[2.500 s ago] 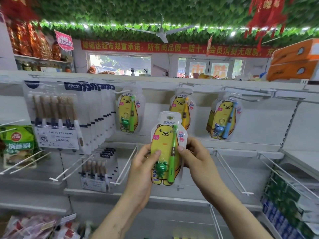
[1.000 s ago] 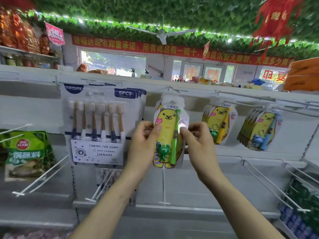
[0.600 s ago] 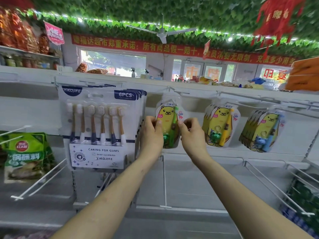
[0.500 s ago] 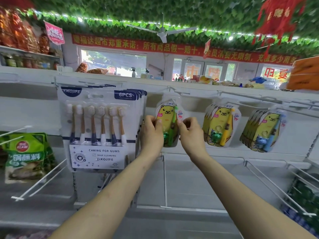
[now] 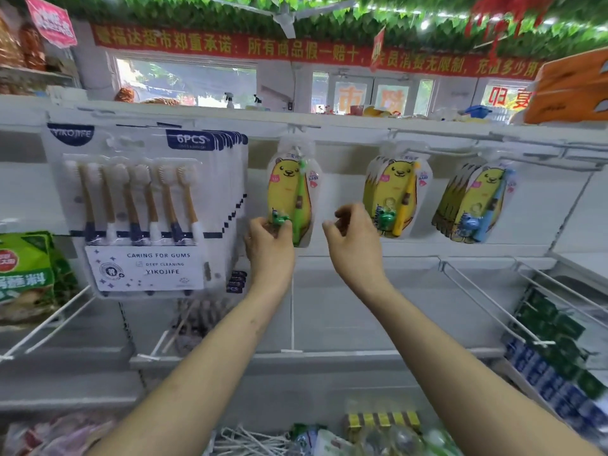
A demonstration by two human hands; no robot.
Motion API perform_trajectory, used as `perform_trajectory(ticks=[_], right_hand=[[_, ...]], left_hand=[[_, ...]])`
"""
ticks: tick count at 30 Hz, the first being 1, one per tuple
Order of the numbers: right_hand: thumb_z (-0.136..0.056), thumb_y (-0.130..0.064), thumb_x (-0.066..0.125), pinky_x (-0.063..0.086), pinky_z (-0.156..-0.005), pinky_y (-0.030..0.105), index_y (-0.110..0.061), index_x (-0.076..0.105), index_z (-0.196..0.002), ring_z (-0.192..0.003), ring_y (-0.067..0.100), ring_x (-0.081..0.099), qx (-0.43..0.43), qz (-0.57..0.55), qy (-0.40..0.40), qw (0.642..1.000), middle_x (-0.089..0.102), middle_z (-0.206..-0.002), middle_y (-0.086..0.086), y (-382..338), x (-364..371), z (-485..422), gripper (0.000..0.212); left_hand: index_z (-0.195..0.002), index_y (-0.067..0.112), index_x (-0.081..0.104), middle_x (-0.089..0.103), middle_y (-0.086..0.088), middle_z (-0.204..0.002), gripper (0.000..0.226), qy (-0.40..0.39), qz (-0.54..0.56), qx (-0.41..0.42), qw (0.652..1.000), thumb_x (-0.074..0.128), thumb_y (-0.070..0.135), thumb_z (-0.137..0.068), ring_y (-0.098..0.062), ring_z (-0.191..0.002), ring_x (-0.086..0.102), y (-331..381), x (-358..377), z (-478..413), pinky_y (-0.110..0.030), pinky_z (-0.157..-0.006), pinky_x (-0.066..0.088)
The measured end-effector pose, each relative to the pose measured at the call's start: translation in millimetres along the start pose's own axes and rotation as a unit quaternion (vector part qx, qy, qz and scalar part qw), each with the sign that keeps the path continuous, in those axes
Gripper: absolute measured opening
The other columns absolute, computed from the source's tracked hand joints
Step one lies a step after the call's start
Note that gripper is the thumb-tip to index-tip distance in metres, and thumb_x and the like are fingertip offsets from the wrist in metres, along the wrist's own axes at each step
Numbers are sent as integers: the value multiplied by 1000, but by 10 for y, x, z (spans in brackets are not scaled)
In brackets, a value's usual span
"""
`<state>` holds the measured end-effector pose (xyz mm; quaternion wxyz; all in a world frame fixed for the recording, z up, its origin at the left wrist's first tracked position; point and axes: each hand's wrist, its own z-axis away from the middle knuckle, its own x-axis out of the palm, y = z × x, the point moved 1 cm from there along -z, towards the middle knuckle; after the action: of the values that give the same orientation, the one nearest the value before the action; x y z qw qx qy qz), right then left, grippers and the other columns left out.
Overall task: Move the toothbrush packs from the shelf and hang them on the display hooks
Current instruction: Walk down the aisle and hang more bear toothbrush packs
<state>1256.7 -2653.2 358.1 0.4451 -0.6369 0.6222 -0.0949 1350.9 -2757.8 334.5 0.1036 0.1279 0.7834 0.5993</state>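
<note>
**On the hook (image 5: pixel 297 148): green pack (image 5: pixel 289 189) hangs, left hand (image 5: pixel 269 248) at its corner**

Straight ahead, the white rack (image 5: pixel 329 307) fills most of what I can see, and its top rail carries four lots of hanging stock. Largest, at the far left, is a thick row of six-brush packs (image 5: pixel 141 209) on white card with blue caps. Right of them is the green pack, a yellow bear card with a green brush and a small green frog under the blister. It hangs upright on its hook. Whether more packs hang behind it I cannot tell. Further right a bunch of yellow packs (image 5: pixel 394 192) shares one hook. Beyond those a bunch of blue packs (image 5: pixel 477 202) hangs on the next, and both bunches are fanned a little. Below that row, bare wire hooks (image 5: pixel 487 297) jut out of the panel. A green bag (image 5: pixel 26 274) hangs at the left edge. Green and blue boxes (image 5: pixel 552 357) are stacked low on the right, blurred.

Both bare arms reach up from below. The left hand's grip is narrow: thumb and curled fingers pinch the green pack's lower left corner, just beside the frog. The right hand (image 5: pixel 353 245) is off the pack, in the gap between it and the yellow packs. Its grip is loose, with fingers half curled round nothing. From here its knuckles overlap the yellow packs' left edge, but I cannot tell whether they touch.
</note>
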Motion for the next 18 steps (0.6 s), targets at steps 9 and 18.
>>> perform_trajectory(ticks=[9,18], right_hand=[[-98,-21,62,51,-85,42,-17,53,-128,-114,24,56,-85,121,-25,989,55,-125,1,614,-1440,1144,31],[-89,-29,62,49,-91,49,-14,55,-130,-117,36,54,25,409,16,912,55,-127,10,1911,-3909,2494,44]], left_hand=[[-147,20,41,34,-3,-153,58,-64,-114,118,984,68,21,-96,-28,-141,38,-22,650,1806,-49,-115,39],[-152,15,46,41,-14,-160,74,-229,-341,343,845,70,40,-86,-40,-138,44,66,2285,4032,-57,-107,46]])
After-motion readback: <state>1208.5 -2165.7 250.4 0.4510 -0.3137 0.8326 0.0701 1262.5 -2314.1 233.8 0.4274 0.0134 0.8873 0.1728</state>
